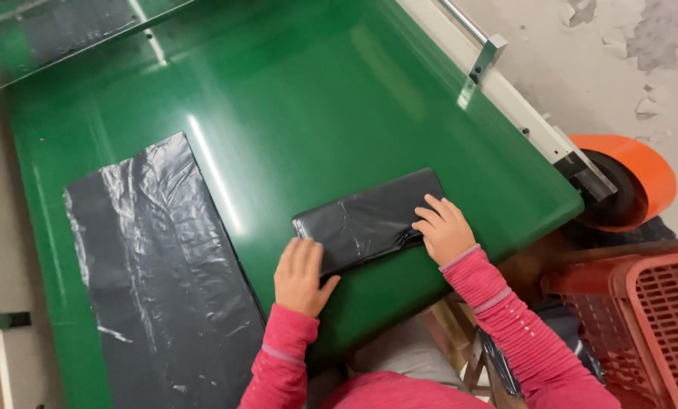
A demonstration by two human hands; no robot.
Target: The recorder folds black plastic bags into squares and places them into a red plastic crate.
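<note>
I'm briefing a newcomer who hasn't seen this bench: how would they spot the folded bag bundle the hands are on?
Start at the glossy green table. Near its front edge, under the left hand and right hand, lies the folded black plastic bag bundle. Unlike the flat black plastic sheet spread out to its left, it is compact, thick and narrow.
</note>
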